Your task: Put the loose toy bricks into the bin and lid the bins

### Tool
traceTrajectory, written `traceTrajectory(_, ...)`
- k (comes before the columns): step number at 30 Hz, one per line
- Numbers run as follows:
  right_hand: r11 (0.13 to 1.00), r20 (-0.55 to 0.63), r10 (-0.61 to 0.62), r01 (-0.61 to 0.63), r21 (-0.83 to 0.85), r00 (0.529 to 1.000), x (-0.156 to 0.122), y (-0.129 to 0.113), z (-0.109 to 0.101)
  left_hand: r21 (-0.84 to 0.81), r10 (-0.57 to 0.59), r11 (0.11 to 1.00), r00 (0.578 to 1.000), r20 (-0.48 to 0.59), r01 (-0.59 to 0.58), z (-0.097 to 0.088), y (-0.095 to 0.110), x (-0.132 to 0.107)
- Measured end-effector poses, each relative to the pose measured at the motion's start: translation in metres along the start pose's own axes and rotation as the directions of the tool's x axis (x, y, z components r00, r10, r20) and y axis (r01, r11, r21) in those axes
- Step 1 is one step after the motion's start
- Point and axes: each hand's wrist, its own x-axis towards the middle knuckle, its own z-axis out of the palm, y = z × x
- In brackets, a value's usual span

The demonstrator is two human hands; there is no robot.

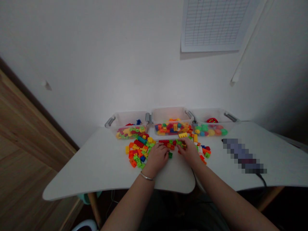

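Note:
Both of my hands rest on a white table (101, 166) among a scatter of small coloured building bricks (138, 150). My left hand (157, 156) is curled, knuckles up, with its fingertips on bricks near a small green brick (170, 155); a thin bracelet circles its wrist. My right hand (189, 150) is also curled, fingers pinched on small bricks (181, 145) at the middle of the pile. A short row of red and green bricks (168, 142) lies just beyond both hands. What each hand grips is too small to name.
Three clear plastic bins stand along the wall: the left bin (128, 123) and middle bin (172, 120) hold bricks, the right bin (211, 122) holds round coloured pieces. A blurred dark object (244, 155) with a cable lies at right. A wooden panel (21, 134) is at left.

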Motion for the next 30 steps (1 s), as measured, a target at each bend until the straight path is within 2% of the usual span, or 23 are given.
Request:
traceTrajectory(4,0.997,-0.155,-0.040,0.050,0.058,0.987,0.023,-0.012,-0.017,0.001,-0.009,1.000,1.000,-0.001,0.009,0.000,0.000,0.000)
traceTrajectory(9,0.997,-0.272,-0.032,0.049,0.054,0.962,0.073,-0.020,-0.037,-0.012,-0.005,1.000,1.000,-0.010,0.005,0.000,0.000,0.000)
traceTrajectory(13,0.997,-0.260,-0.013,0.033,0.072,0.965,0.109,-0.016,-0.037,-0.023,-0.013,1.000,1.000,0.002,0.013,-0.001,0.001,0.001)
traceTrajectory(16,0.999,-0.243,0.022,-0.011,0.047,0.970,0.125,-0.008,-0.029,-0.026,-0.012,1.000,1.000,0.002,0.012,-0.003,0.002,0.001)
traceTrajectory(21,0.984,-0.204,0.147,-0.164,-0.067,0.968,0.132,0.006,-0.015,-0.032,-0.002,0.999,1.000,-0.003,0.002,-0.002,0.001,0.002)
traceTrajectory(26,0.966,-0.218,0.156,-0.194,-0.169,0.964,0.134,0.008,-0.011,-0.027,-0.007,1.000,1.000,0.003,0.007,-0.001,0.000,0.002)
traceTrajectory(30,0.940,-0.153,0.181,-0.216,-0.264,0.972,0.139,0.003,-0.011,-0.027,-0.013,1.000,1.000,0.012,0.014,-0.002,0.001,0.002)
